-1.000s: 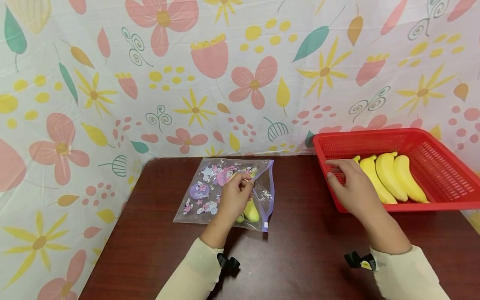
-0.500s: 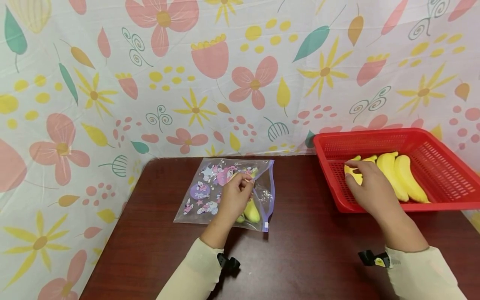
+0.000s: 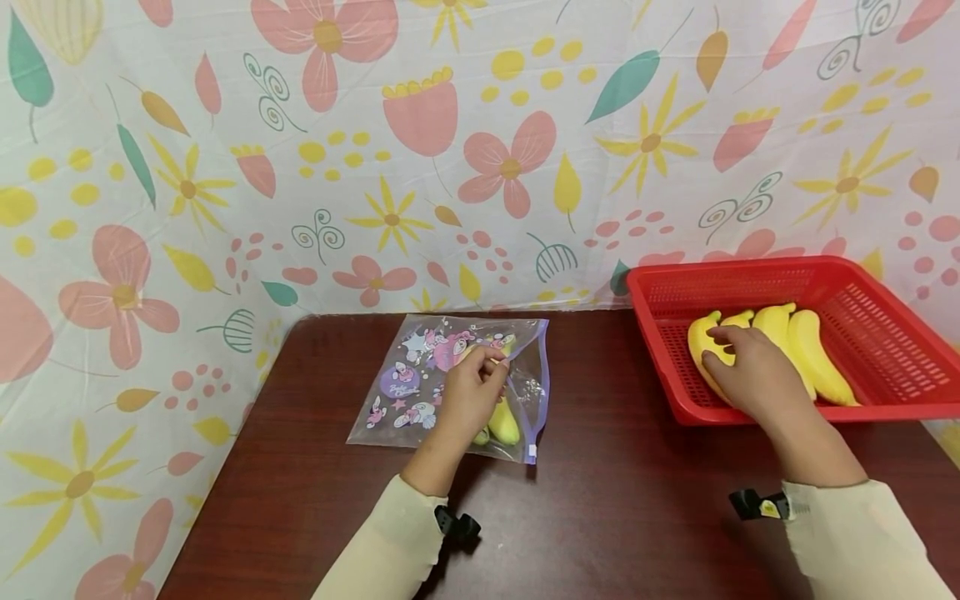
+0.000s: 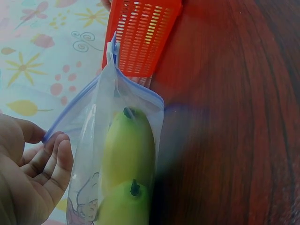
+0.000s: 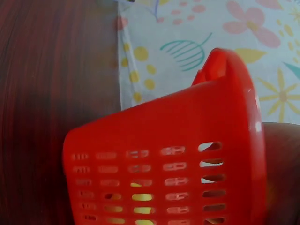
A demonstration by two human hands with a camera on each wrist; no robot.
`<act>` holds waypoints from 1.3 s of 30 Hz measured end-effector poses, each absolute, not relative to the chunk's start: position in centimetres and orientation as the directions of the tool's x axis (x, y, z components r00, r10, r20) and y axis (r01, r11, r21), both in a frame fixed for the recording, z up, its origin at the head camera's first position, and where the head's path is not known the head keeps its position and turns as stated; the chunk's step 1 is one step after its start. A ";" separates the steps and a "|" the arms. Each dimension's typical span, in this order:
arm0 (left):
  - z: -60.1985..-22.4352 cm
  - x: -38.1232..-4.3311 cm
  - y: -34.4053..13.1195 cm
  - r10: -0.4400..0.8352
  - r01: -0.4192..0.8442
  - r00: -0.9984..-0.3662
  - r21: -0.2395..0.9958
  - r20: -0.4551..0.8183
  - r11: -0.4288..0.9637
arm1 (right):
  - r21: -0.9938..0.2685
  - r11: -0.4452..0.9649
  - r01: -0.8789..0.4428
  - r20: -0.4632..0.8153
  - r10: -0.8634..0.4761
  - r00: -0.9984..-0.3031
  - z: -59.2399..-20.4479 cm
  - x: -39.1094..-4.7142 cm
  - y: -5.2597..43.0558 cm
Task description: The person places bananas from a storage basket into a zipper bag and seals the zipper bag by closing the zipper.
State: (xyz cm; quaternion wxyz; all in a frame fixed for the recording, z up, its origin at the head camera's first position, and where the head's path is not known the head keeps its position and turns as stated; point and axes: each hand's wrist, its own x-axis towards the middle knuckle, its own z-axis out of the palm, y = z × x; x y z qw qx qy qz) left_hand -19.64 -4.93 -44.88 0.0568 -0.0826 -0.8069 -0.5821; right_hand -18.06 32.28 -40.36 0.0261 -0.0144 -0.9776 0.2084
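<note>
My left hand (image 3: 474, 385) pinches the purple-edged opening of a clear zip bag (image 3: 397, 400) with pink and purple cartoon prints. In the left wrist view the thumb and index finger of that hand (image 4: 40, 166) hold the bag's rim. Two yellow-green fruits (image 4: 130, 150) with dark tips lie inside; their kind is unclear. At the right, my right hand (image 3: 761, 375) is over several yellow bananas (image 3: 821, 358) in a red basket (image 3: 888, 333). Its thumb and index finger are apart above the leftmost banana (image 3: 703, 343); any contact is hidden. The right wrist view mostly shows the basket's outer wall (image 5: 154, 140).
Both bag and basket stand on a dark reddish-brown wooden table (image 3: 585, 500). A white flowered cloth (image 3: 480, 167) covers the wall behind and at the left. The basket's raised rim (image 3: 660, 367) surrounds the bananas.
My right hand has moved right and into the basket, from its left rim to over the bananas, baring the leftmost banana. My left hand and the bag have stayed in place.
</note>
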 end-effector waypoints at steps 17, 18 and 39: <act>-44.7 -19.6 -5.0 0.075 0.197 -0.980 0.928 0.182 0.318 | -0.313 0.949 0.049 -0.124 0.010 -0.992 -41.0 -20.1 33.7; -44.7 -19.6 -5.0 0.075 0.196 -0.980 0.927 0.182 0.319 | -0.307 0.951 0.047 -0.133 0.006 -0.991 -41.0 -20.2 33.7; -44.8 -19.7 -5.1 0.082 0.195 -0.981 0.930 0.178 0.312 | -0.228 0.971 0.074 -0.230 0.020 -0.973 -41.7 -21.4 33.9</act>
